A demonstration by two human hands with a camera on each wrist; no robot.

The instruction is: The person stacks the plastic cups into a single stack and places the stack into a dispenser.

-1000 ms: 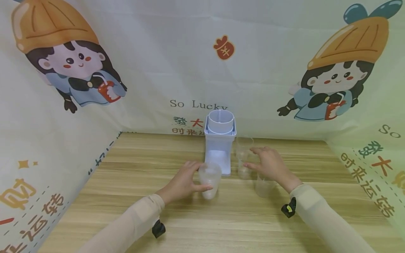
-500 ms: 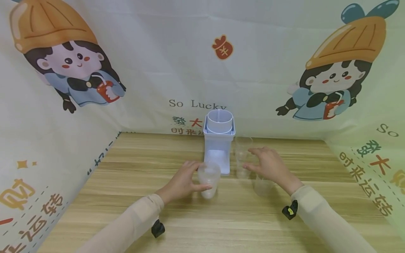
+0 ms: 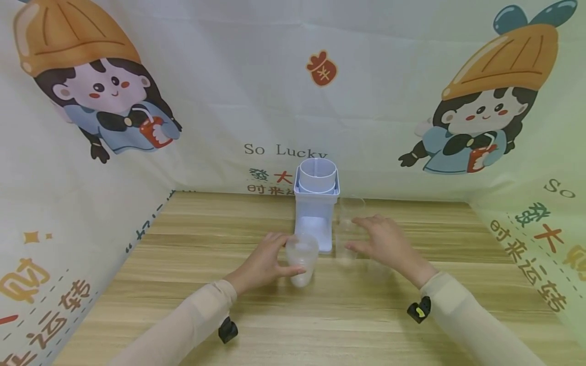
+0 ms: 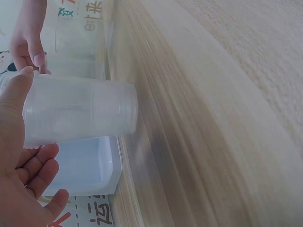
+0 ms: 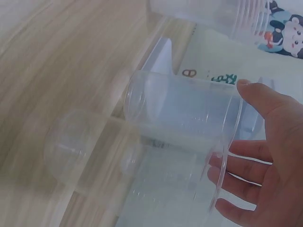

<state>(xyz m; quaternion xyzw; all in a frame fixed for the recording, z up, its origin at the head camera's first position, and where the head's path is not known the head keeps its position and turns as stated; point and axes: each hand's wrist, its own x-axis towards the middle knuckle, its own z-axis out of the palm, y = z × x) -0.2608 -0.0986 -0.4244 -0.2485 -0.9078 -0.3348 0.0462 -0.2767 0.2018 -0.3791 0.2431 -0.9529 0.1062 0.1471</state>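
Observation:
My left hand (image 3: 265, 262) grips a stack of translucent plastic cups (image 3: 303, 256) between thumb and fingers, upright in front of the pale blue dispenser (image 3: 316, 208). In the left wrist view, the stack (image 4: 83, 111) stands with its base right at the wood. To the right, my right hand (image 3: 386, 246) holds a clear plastic cup (image 5: 184, 106) near its rim, thumb on one side and fingers on the other. Two more clear cups are close by: one (image 3: 352, 206) behind the held cup, another (image 3: 380, 272) below the right hand, partly covered by it.
The dispenser has a round tube (image 3: 317, 175) in its top and stands close to the printed backdrop (image 3: 220, 91). Wood-grain tabletop (image 3: 284, 325) extends in front of both hands. Cloth walls enclose the left, back and right sides.
My right hand has shifted slightly left with the clear cup, closer to the dispenser. The left hand and its cup stack have stayed put.

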